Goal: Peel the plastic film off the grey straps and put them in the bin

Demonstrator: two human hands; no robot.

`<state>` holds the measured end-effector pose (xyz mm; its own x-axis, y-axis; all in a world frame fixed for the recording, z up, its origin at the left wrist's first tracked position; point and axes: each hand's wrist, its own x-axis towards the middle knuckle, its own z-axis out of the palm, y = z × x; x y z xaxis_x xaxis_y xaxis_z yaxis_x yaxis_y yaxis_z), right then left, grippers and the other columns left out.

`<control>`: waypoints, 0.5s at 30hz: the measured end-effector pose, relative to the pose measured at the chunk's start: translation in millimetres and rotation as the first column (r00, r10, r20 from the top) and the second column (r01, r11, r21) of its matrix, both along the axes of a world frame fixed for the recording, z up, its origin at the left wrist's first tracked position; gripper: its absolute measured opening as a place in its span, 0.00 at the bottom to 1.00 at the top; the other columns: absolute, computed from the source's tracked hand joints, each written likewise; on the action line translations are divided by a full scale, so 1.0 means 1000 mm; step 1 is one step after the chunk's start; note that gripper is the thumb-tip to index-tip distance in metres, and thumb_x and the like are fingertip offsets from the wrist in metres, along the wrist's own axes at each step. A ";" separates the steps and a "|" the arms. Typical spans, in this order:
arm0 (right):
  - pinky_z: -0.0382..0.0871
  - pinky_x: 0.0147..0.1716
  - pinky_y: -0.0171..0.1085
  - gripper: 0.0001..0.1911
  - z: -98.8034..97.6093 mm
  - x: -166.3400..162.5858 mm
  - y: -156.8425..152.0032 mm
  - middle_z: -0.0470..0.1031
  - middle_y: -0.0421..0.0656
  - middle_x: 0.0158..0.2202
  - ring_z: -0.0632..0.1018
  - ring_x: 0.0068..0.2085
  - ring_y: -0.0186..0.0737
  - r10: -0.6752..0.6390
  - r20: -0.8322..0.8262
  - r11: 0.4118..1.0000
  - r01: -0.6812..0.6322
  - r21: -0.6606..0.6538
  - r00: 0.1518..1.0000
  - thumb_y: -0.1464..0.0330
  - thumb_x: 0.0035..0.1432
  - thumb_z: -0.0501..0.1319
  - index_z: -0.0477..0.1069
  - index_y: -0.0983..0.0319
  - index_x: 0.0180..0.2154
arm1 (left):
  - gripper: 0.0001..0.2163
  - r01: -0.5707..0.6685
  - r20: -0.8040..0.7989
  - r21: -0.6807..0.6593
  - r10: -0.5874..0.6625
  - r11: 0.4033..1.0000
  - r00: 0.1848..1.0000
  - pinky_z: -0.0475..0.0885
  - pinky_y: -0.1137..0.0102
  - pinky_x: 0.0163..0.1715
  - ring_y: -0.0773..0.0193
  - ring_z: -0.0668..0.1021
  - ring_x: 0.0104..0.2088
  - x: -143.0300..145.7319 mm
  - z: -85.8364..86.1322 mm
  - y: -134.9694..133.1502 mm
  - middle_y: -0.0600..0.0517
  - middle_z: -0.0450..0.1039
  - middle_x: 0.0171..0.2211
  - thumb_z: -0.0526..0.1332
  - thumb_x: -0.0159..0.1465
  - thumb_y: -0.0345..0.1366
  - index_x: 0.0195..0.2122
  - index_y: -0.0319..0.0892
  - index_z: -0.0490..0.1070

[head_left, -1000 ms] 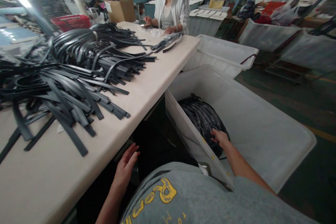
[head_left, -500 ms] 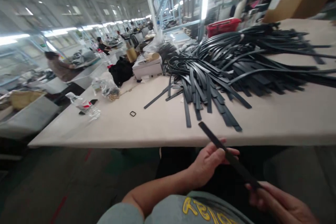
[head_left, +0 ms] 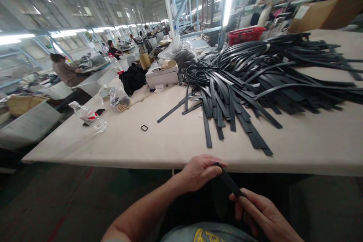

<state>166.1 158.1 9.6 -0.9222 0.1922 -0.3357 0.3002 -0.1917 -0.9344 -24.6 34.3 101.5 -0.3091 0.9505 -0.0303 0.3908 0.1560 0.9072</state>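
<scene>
A flat black strap point(head_left: 230, 182) is stretched between my two hands, just below the table's front edge. At its upper end my left hand point(head_left: 200, 172) pinches it, thumb on top and fingers behind. Farther down, my right hand point(head_left: 253, 206) is closed around it; the rest of the strap is hidden there. Beyond my hands a big heap of similar black straps point(head_left: 224, 90) lies on the table, the loose ends pointing towards me. A small black rectangular ring point(head_left: 144, 128) rests alone to the left of the heap.
On the pale table point(head_left: 119, 151), a plastic bottle point(head_left: 89, 116) lies at the left near a clear bag point(head_left: 119, 96) of small gold-coloured parts. Behind are a black cloth bundle point(head_left: 132, 78), a white box point(head_left: 162, 76), a red basket point(head_left: 245, 36) and a cardboard box point(head_left: 320, 13). A person point(head_left: 66, 70) sits far left.
My left hand has slid up to the strap's end, which stuck out past it before. My right hand has come up and left, closer to the left hand.
</scene>
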 end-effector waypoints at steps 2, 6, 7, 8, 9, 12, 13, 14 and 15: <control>0.61 0.18 0.31 0.32 -0.010 0.004 0.001 0.72 0.41 0.26 0.68 0.21 0.31 -0.065 0.026 0.998 0.066 -0.007 0.998 0.41 0.55 0.57 0.75 0.62 0.39 | 0.17 -0.123 -0.264 0.015 0.122 0.992 0.957 0.69 0.66 0.52 0.57 0.78 0.49 -0.046 0.006 0.009 0.46 0.78 0.48 0.54 0.69 0.45 0.48 0.43 0.78; 0.60 0.18 0.32 0.34 -0.026 0.011 0.000 0.73 0.42 0.26 0.68 0.20 0.31 -0.147 0.071 0.988 0.150 -0.026 0.987 0.39 0.53 0.57 0.76 0.63 0.39 | 0.13 -0.323 -0.674 -0.059 0.201 0.945 0.711 0.70 0.67 0.51 0.59 0.78 0.48 -0.126 0.002 0.052 0.46 0.77 0.50 0.57 0.68 0.38 0.50 0.42 0.76; 0.60 0.19 0.32 0.34 -0.028 0.011 -0.002 0.73 0.42 0.27 0.68 0.20 0.31 -0.153 0.077 0.987 0.155 -0.032 0.985 0.39 0.53 0.57 0.76 0.63 0.39 | 0.13 -0.345 -0.712 -0.068 0.197 0.936 0.674 0.68 0.65 0.53 0.57 0.77 0.50 -0.139 -0.001 0.066 0.44 0.76 0.51 0.58 0.67 0.37 0.50 0.41 0.75; 0.59 0.19 0.32 0.33 -0.029 0.012 -0.003 0.74 0.42 0.27 0.67 0.20 0.30 -0.154 0.079 0.987 0.157 -0.036 0.985 0.40 0.53 0.57 0.75 0.63 0.39 | 0.13 -0.356 -0.732 -0.076 0.190 0.932 0.654 0.67 0.64 0.54 0.55 0.76 0.51 -0.147 -0.005 0.079 0.43 0.75 0.51 0.59 0.66 0.37 0.49 0.40 0.76; 0.59 0.19 0.32 0.33 -0.030 0.012 -0.004 0.74 0.42 0.27 0.67 0.20 0.30 -0.154 0.079 0.987 0.157 -0.038 0.985 0.40 0.54 0.58 0.75 0.63 0.39 | 0.12 -0.359 -0.742 -0.080 0.185 0.930 0.645 0.66 0.62 0.55 0.54 0.75 0.51 -0.153 -0.010 0.091 0.42 0.75 0.51 0.60 0.65 0.37 0.47 0.40 0.77; 0.59 0.19 0.31 0.31 -0.031 0.013 -0.004 0.74 0.42 0.28 0.68 0.20 0.30 -0.157 0.071 0.986 0.160 -0.040 0.985 0.41 0.55 0.57 0.74 0.63 0.40 | 0.09 -0.368 -0.774 -0.081 0.175 0.926 0.609 0.65 0.61 0.55 0.54 0.74 0.52 -0.157 -0.023 0.117 0.45 0.75 0.49 0.62 0.64 0.37 0.43 0.43 0.78; 0.60 0.19 0.31 0.31 -0.033 0.013 -0.004 0.74 0.41 0.28 0.68 0.20 0.30 -0.159 0.069 0.986 0.163 -0.042 0.985 0.42 0.56 0.57 0.74 0.63 0.39 | 0.09 -0.373 -0.779 -0.073 0.180 0.925 0.600 0.65 0.61 0.54 0.54 0.73 0.52 -0.157 -0.026 0.121 0.46 0.75 0.49 0.62 0.64 0.37 0.43 0.44 0.78; 0.60 0.20 0.31 0.30 -0.034 0.014 -0.003 0.74 0.41 0.28 0.67 0.20 0.29 -0.164 0.063 0.985 0.167 -0.041 0.984 0.42 0.57 0.56 0.74 0.63 0.39 | 0.09 -0.379 -0.782 -0.064 0.189 0.923 0.594 0.65 0.62 0.54 0.55 0.73 0.52 -0.158 -0.029 0.125 0.47 0.75 0.49 0.62 0.64 0.37 0.43 0.46 0.78; 0.60 0.20 0.31 0.30 -0.036 0.015 -0.003 0.74 0.41 0.28 0.67 0.20 0.29 -0.169 0.058 0.984 0.172 -0.040 0.984 0.42 0.57 0.56 0.74 0.63 0.39 | 0.09 -0.386 -0.782 -0.054 0.201 0.921 0.590 0.65 0.63 0.54 0.56 0.73 0.52 -0.159 -0.031 0.128 0.48 0.76 0.48 0.61 0.64 0.37 0.43 0.47 0.78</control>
